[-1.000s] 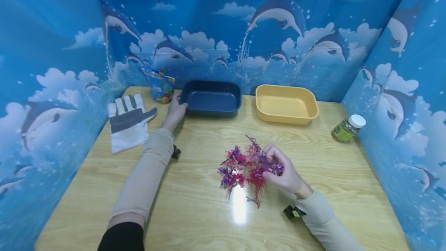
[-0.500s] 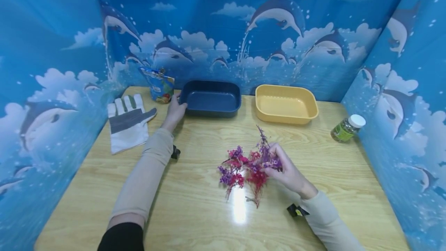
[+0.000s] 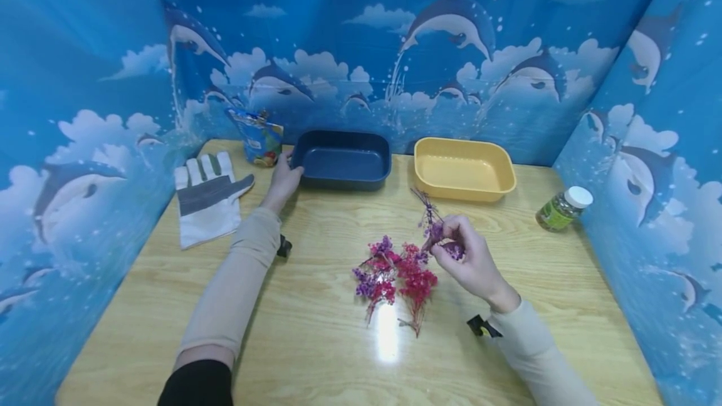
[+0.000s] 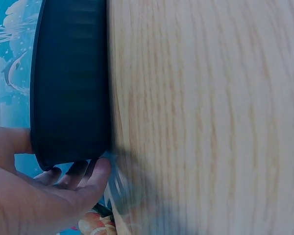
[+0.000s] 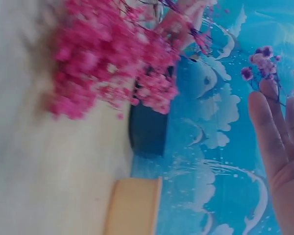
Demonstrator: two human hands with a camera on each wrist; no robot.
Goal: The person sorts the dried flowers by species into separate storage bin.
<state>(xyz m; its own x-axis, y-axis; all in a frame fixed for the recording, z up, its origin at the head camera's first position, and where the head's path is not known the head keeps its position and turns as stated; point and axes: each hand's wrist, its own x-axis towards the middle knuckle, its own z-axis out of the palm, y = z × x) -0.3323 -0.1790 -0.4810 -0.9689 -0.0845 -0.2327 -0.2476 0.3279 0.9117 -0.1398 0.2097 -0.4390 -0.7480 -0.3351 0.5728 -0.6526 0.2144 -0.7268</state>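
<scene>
My left hand (image 3: pixel 284 183) grips the left end of a dark blue plastic bin (image 3: pixel 345 183) at the back of the table. In the left wrist view the thumb lies by the bin's rim and the fingers bend against its end wall (image 4: pixel 71 98). My right hand (image 3: pixel 476 265) pinches a sprig of purple dried flowers (image 3: pixel 433 232), whose stems point away toward the yellow bin. Just left of that hand lie pink dried flowers (image 3: pixel 417 284) and a mixed purple and pink bunch (image 3: pixel 372 281). Pink blooms (image 5: pixel 98 58) look large in the right wrist view.
A yellow bin (image 3: pixel 465 193) stands at the back right. Beside the right wall leans a jar (image 3: pixel 555 213) with a white lid. A blue snack pouch (image 3: pixel 259 140) and a white and grey work glove (image 3: pixel 209 205) are at the left. Dolphin-print curtains (image 3: pixel 361 30) enclose the table.
The right hand has drawn the purple sprig up and away from the pink flowers, turning its stems toward the yellow bin. My left hand has stayed on the blue bin.
</scene>
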